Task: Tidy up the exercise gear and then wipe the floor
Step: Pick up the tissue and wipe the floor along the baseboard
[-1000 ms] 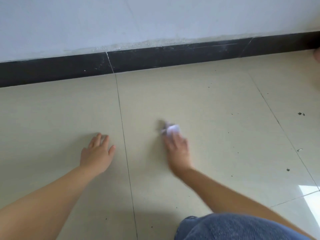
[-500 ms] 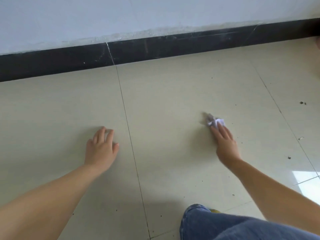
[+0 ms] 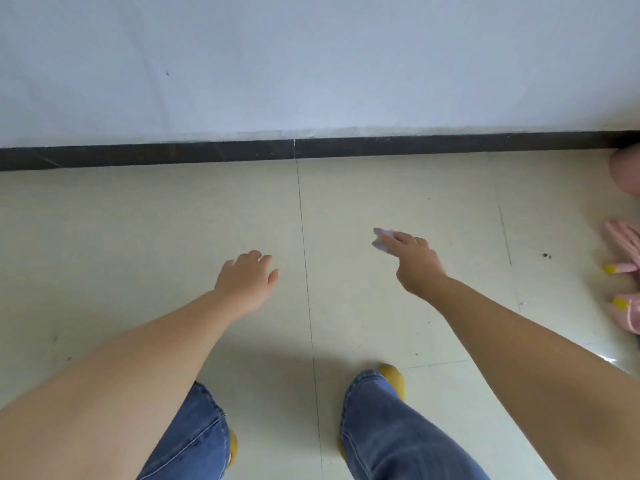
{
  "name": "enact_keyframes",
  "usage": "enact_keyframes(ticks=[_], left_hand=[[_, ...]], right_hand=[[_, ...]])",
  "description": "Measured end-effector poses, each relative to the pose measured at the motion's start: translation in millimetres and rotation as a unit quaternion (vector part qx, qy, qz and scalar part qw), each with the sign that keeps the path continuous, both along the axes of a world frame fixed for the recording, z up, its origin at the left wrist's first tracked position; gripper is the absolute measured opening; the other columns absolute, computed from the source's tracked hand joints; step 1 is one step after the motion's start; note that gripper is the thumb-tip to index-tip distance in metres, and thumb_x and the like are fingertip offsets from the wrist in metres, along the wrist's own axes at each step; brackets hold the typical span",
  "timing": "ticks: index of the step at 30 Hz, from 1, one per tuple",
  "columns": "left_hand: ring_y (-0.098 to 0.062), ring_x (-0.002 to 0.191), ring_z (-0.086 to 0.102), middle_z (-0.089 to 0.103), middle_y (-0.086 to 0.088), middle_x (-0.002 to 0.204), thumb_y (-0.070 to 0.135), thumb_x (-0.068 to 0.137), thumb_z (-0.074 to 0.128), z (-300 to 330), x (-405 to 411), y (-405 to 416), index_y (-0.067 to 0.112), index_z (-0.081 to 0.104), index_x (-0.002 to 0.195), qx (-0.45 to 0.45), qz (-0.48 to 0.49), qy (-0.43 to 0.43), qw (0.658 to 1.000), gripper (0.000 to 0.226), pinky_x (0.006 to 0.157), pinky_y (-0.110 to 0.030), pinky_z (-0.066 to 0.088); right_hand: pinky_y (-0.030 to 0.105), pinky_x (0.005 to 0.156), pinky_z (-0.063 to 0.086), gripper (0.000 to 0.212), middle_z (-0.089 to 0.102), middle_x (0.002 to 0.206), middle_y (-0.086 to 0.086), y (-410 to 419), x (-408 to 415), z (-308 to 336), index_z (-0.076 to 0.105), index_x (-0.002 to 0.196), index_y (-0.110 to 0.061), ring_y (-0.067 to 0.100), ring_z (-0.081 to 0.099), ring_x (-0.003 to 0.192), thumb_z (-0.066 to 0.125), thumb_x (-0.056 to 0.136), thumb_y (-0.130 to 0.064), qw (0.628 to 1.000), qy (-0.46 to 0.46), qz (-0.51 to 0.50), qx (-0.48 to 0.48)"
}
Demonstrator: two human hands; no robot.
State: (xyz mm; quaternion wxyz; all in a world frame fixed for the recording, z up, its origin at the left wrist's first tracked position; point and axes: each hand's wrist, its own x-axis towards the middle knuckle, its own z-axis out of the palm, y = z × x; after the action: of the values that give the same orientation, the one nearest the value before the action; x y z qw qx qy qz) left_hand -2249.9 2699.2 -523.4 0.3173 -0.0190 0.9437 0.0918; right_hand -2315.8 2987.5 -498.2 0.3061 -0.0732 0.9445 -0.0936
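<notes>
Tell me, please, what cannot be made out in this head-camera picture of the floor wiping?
- White wipe: mostly covered by the right hand; whether it is tissue or cloth, and whether it touches the floor, cannot be told.
- Pink gear with yellow tips: cut off by the right edge; what it is cannot be told.
- Dark specks: too small to identify.
- Left hand: its palm faces away from the camera.

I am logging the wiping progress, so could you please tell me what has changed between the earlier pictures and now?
The person has risen: both hands have lifted off the floor, and legs in jeans plus pink items at the right edge have come into view. The right hand swept the white tissue rightward first. It still grips the tissue; the left hand stays open and empty.
</notes>
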Motion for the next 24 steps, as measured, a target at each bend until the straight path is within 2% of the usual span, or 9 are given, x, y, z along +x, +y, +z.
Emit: enact_keyframes(ticks=[9,13,16,19,22,24], left_hand=[[-0.028,0.116,0.049,0.052,-0.010,0.126,0.035,0.101,0.026,240,33,-64,0.013,0.045,0.130,0.019,0.043,0.015,0.999,0.041,0.097,-0.039,0.034],[-0.028,0.109,0.052,0.055,-0.009,0.121,0.033,0.101,0.027,325,65,-100,0.012,0.047,0.129,0.017,0.065,0.060,0.996,0.040,0.091,-0.037,0.037],[-0.026,0.106,0.053,0.057,-0.007,0.118,0.032,0.101,0.029,369,84,-121,0.012,0.049,0.127,0.018,0.099,0.107,0.989,0.038,0.090,-0.035,0.038],[-0.024,0.102,0.053,0.058,-0.006,0.114,0.030,0.100,0.030,399,108,-129,0.013,0.051,0.122,0.014,0.141,0.127,0.982,0.035,0.088,-0.034,0.038],[-0.026,0.098,0.054,0.058,-0.007,0.109,0.030,0.100,0.031,425,138,-127,0.011,0.053,0.116,-0.004,0.229,0.137,0.964,0.033,0.084,-0.034,0.039],[-0.026,0.097,0.055,0.059,-0.008,0.107,0.030,0.099,0.032,442,163,-127,0.010,0.053,0.113,-0.022,0.291,0.156,0.943,0.033,0.082,-0.035,0.039]], right_hand=[[0.036,0.100,0.038,0.089,0.032,0.150,-0.012,-82,15,238,0.027,0.146,-0.039,0.023,0.028,0.133,0.029,0.075,0.015,1.000,0.005,0.019,-0.017],[0.039,0.100,0.041,0.090,0.037,0.146,-0.015,-119,22,317,0.032,0.144,-0.041,0.020,0.028,0.132,0.026,0.074,0.016,0.998,0.020,0.008,-0.054],[0.039,0.098,0.044,0.092,0.038,0.144,-0.018,-147,29,354,0.037,0.140,-0.042,0.018,0.030,0.130,0.022,0.071,0.017,0.995,0.017,-0.001,-0.097],[0.039,0.096,0.047,0.092,0.040,0.142,-0.018,-172,42,376,0.042,0.136,-0.043,0.017,0.034,0.129,0.022,0.069,0.017,0.990,0.000,0.034,-0.139],[0.038,0.090,0.051,0.089,0.045,0.140,-0.017,-198,58,391,0.043,0.137,-0.042,0.018,0.041,0.126,0.023,0.070,0.015,0.982,-0.019,0.080,-0.168],[0.030,0.086,0.050,0.087,0.047,0.139,-0.015,-218,71,400,0.043,0.139,-0.038,0.018,0.044,0.125,0.025,0.072,0.015,0.976,-0.031,0.112,-0.185]])
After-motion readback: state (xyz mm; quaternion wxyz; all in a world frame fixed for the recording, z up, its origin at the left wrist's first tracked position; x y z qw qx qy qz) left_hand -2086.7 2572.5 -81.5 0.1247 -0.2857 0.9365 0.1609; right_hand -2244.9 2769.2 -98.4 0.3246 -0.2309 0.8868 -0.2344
